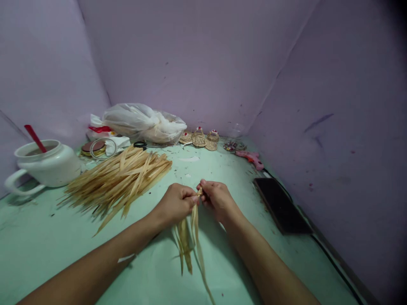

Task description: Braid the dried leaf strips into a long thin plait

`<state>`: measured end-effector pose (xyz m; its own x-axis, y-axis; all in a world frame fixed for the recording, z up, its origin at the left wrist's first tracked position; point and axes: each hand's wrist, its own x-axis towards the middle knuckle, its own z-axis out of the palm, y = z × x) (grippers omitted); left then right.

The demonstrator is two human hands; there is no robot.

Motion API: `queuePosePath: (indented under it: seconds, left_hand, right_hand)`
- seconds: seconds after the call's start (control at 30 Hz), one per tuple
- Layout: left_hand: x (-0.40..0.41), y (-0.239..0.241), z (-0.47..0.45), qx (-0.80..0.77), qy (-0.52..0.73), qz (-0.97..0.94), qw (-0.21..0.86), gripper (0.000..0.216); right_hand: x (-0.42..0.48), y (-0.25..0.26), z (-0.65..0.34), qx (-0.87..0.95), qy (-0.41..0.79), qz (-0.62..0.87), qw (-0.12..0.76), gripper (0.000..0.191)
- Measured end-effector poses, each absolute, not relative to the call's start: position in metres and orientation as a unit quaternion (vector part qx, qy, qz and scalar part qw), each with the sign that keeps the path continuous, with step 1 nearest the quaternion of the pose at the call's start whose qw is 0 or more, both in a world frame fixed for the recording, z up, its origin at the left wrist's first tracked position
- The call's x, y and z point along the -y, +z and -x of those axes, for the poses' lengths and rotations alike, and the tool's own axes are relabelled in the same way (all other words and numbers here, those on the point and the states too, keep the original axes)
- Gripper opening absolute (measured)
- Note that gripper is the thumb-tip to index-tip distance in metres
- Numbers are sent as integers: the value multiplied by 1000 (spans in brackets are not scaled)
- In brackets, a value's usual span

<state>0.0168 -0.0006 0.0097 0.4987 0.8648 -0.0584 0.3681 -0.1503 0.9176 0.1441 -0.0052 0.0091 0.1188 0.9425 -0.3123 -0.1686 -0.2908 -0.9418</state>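
My left hand (178, 202) and my right hand (219, 199) meet over the middle of the table, fingertips nearly touching. Between them they pinch a small braided piece of dried leaf strips (199, 192). Loose ends of the strips (196, 228) hang down below my fingers toward the table's near side. Both hands are closed, and my fingers partly hide the braid. To the left of my left hand lies a large pile of dry straw-coloured leaf strips (124, 178).
A white mug (63, 165) with a red handle in it stands at left. At the back sit a plastic bag (143, 123), scissors (140, 145) and small woven baskets (199, 139). A pink glue gun (250, 159) and a dark flat phone-like slab (282, 206) lie at right; a black cable runs past.
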Motion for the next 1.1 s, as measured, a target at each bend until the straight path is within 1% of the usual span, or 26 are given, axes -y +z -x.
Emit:
queuePosePath:
  seconds: [0.1, 0.2, 0.23, 0.3, 0.37, 0.5, 0.63, 0.73, 0.87, 0.93, 0.97, 1.0, 1.03, 1.1]
  left_hand:
    - [3, 13, -12, -372, 251, -777, 441, 28]
    - [9, 14, -9, -319, 242, -826, 397, 29]
    - [11, 13, -9, -316, 248, -830, 387, 29]
    - [12, 12, -10, -348, 278, -805, 392, 28]
    - [9, 9, -12, -406, 310, -747, 424, 27]
    - [1, 6, -14, -458, 325, -673, 482, 29]
    - [0, 4, -16, -454, 327, -682, 470, 27]
    - [7, 1, -19, -467, 319, -718, 406, 25]
    - [18, -2, -23, -476, 320, -765, 293, 26]
    - [20, -2, -22, -471, 330, -771, 274, 26]
    - [20, -2, -21, -471, 337, -764, 285, 27]
    - [18, -1, -20, -470, 344, -750, 314, 28]
    - [15, 0, -19, -470, 353, -725, 359, 29]
    - [7, 1, -17, -475, 368, -638, 481, 30]
  right_hand:
    - [6, 17, -143, 195, 697, 522, 451, 28]
    - [8, 19, -145, 141, 764, 491, 394, 33]
    - [8, 18, -146, 143, 770, 482, 393, 34]
    - [8, 17, -149, 178, 759, 459, 425, 32]
    - [7, 15, -153, 230, 742, 426, 463, 29]
    - [8, 17, -158, 283, 727, 395, 485, 32]
    - [10, 16, -153, 379, 626, 461, 502, 24]
    - [11, 11, -147, 439, 523, 527, 506, 21]
    - [13, 0, -140, 513, 363, 582, 516, 23]
    - [14, -4, -137, 544, 272, 594, 527, 22]
    - [14, -5, -136, 552, 242, 595, 532, 22]
    - [13, -6, -136, 553, 240, 592, 536, 23]
    - [11, -5, -137, 542, 274, 587, 535, 25]
    - [8, -3, -139, 478, 432, 563, 517, 33]
